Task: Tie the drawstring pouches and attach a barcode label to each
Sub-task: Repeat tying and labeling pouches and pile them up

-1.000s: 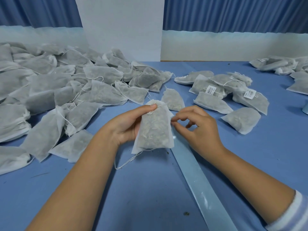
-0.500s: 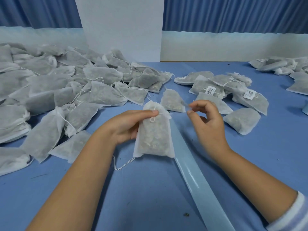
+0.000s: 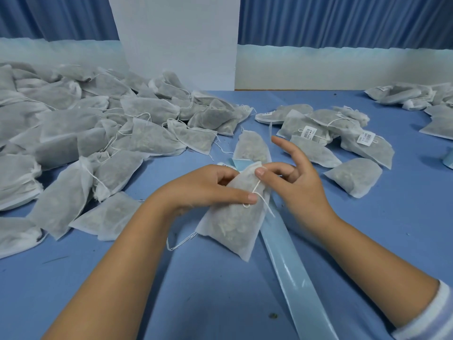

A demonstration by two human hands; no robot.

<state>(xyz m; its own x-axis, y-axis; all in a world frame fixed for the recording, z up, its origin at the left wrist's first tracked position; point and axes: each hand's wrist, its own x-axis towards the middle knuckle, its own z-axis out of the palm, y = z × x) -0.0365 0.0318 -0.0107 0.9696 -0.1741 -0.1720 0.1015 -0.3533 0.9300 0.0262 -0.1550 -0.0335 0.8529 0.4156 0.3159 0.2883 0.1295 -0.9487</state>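
Observation:
A white mesh drawstring pouch (image 3: 232, 222) filled with dried herbs hangs tilted at the centre, just above the blue table (image 3: 171, 290). My left hand (image 3: 203, 190) grips its upper part, thumb pressed on the white drawstring (image 3: 256, 192). My right hand (image 3: 294, 177) pinches the gathered neck of the pouch with thumb and middle finger, the index finger raised. A loose loop of string (image 3: 180, 242) trails from the pouch's lower left corner. A light blue label backing strip (image 3: 291, 268) runs under the pouch towards the lower right.
A big pile of untied pouches (image 3: 85, 133) covers the left of the table. One pouch (image 3: 252, 147) lies just behind my hands. Labelled pouches (image 3: 343, 136) lie at the right, with more pouches (image 3: 416, 96) at the far right. A white panel (image 3: 176, 40) stands behind.
The right hand came back from the raised position to the pouch's neck. The pouch has tilted and the left thumb now pins the drawstring against it.

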